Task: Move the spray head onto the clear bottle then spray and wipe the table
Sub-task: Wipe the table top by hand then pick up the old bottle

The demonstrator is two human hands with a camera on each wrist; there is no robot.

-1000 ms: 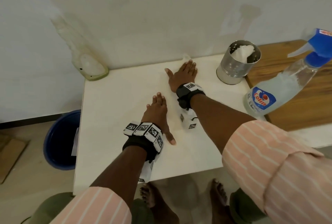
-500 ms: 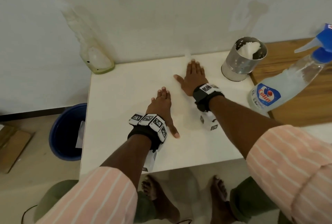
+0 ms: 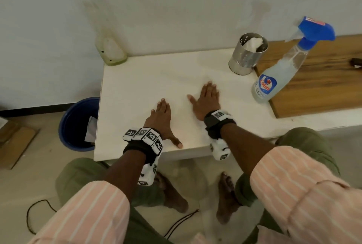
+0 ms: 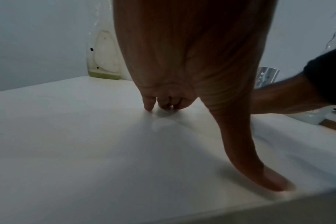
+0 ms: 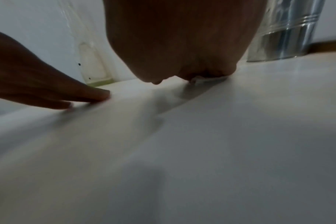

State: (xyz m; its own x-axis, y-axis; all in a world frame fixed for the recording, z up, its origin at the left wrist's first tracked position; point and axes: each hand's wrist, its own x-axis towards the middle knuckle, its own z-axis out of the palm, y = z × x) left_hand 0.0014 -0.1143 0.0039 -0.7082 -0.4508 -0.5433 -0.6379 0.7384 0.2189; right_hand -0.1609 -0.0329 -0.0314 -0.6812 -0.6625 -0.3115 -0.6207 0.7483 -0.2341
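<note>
A clear bottle [image 3: 278, 75] with a "Colin" label stands at the right edge of the white table [image 3: 137, 87], and a blue spray head [image 3: 315, 30] sits on its neck. My right hand [image 3: 207, 100] lies flat in the middle of the table, fingers straight. In the right wrist view it [image 5: 182, 37] presses a thin white tissue [image 5: 207, 79], whose edge shows under the fingertips. My left hand [image 3: 160, 118] rests flat beside it, thumb spread toward the front edge, holding nothing. A second clear bottle [image 3: 109, 47] without a head stands at the back left corner.
A perforated steel cup [image 3: 246, 57] holding white tissue stands at the back right, beside a wooden board [image 3: 323, 79]. A blue bin [image 3: 76, 124] sits on the floor left of the table. My bare feet are under the front edge.
My right hand has slid from the table's back edge toward me, to the middle of the table. The left hand has stayed in place.
</note>
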